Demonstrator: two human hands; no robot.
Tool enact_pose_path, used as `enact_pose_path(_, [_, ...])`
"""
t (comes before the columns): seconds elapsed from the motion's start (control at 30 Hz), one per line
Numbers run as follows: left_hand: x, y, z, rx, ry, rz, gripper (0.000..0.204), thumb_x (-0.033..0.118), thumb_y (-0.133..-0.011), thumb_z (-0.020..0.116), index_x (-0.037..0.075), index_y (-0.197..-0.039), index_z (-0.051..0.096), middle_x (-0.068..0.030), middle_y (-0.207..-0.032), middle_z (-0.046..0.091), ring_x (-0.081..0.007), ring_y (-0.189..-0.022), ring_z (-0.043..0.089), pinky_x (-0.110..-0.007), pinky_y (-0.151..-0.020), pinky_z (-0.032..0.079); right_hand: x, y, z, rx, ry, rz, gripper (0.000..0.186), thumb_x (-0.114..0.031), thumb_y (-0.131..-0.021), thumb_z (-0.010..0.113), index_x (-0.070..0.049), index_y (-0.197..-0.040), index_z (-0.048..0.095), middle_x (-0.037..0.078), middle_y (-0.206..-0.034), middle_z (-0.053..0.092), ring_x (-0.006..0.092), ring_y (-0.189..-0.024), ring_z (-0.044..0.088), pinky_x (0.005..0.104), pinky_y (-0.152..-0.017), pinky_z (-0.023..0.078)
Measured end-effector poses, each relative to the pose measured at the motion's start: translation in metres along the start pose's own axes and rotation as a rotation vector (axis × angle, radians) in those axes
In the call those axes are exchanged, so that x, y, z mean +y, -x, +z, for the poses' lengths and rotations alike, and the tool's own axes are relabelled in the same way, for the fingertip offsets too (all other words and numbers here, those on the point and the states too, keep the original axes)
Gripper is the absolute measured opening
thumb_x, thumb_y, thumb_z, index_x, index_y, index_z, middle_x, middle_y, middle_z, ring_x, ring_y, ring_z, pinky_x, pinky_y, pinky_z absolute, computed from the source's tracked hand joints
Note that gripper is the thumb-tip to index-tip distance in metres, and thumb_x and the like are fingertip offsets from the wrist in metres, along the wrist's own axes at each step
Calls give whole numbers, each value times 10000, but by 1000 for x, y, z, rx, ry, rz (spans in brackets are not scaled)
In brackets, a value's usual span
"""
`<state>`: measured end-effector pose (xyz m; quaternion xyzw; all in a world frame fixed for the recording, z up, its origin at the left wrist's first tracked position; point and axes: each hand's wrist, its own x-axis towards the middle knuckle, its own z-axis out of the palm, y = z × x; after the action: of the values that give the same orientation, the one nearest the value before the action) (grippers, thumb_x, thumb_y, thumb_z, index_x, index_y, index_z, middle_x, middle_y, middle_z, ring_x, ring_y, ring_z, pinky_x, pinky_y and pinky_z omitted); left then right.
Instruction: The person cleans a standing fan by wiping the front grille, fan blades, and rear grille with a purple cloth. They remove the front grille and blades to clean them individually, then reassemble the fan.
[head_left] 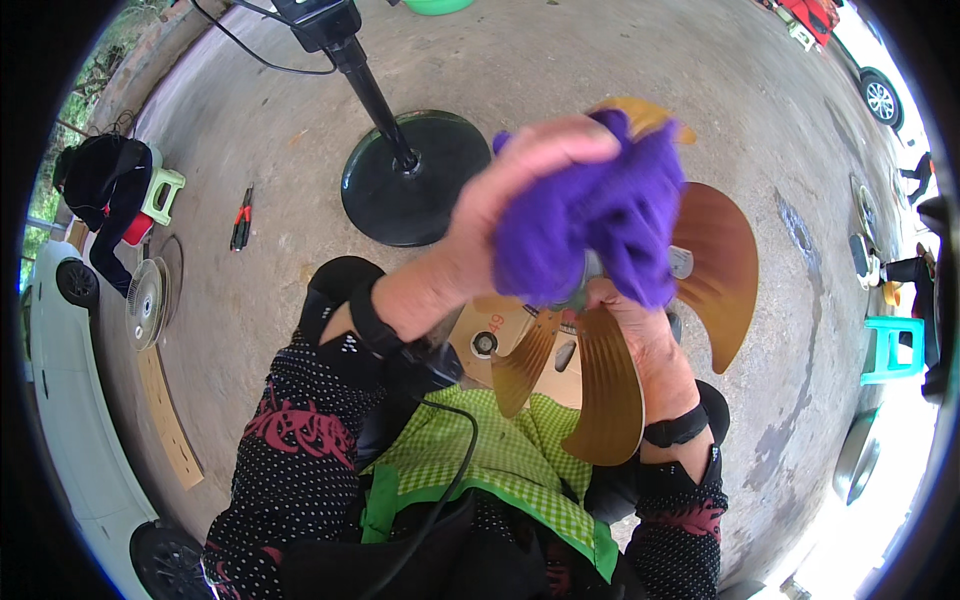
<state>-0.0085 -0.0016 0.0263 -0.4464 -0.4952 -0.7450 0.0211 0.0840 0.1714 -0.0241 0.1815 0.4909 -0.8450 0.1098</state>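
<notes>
My left hand [500,185] is closed around a bunched purple cloth [590,225], somewhat blurred, held up in front of the fan. An amber-brown fan blade set [718,270] with several curved blades hangs over my lap. My right hand [645,325] is closed on it close to the hub, below the cloth; the cloth hides part of the hub and some blades. Under the blades lies a flat piece of cardboard [470,325] with a dark round part [484,344] and a small oblong piece [565,356] on it. A green checked apron [460,430] covers my lap.
Ahead stands a black fan stand [375,100] on a round base [415,190]. Red-handled pliers [241,218] lie left of it. At far left, a person [105,180] bends by a fan grille [148,300]. A teal stool [893,348] and metal basin [857,458] stand right.
</notes>
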Motion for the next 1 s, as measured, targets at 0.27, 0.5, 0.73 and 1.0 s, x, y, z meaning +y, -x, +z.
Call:
enact_pose_path(0.27, [-8, 9, 49, -281, -764, 376, 404, 189, -800, 681, 296, -1189, 699, -47, -1296, 538, -237, -1093, 552, -372, -932, 506, -5, 2, 8, 22, 165, -166, 622, 48, -750, 691, -56, -1334, 504, 75, -1183, 591, 192, -982, 601, 342, -786, 540])
enact_pose_path(0.5, [-14, 9, 39, -254, -895, 268, 434, 143, -786, 649, 267, -1199, 696, -71, -1280, 543, -266, -1039, 567, -377, -907, 528, -4, 6, 14, 70, 333, -336, 674, 40, -726, 737, -54, -1347, 492, 70, -1241, 579, 193, -1080, 587, 337, -877, 529])
enact_pose_path(0.73, [-19, 8, 24, -271, -1023, 55, 443, 157, -763, 673, 211, -1203, 673, -91, -1273, 542, -308, -1056, 574, -389, -893, 530, -12, 4, -7, 127, 274, -194, 747, 91, -668, 717, -41, -1362, 474, 71, -1280, 571, 203, -1146, 583, 343, -937, 530])
enact_pose_path(1.0, [-14, 7, 12, -255, -982, -19, 550, 190, -712, 760, 181, -1249, 645, -120, -1275, 545, -362, -1120, 547, -428, -945, 495, -30, 25, 12, -53, -408, -254, 842, 82, -660, 478, -123, -1471, 381, 152, -1275, 538, 297, -1071, 604, 383, -735, 573])
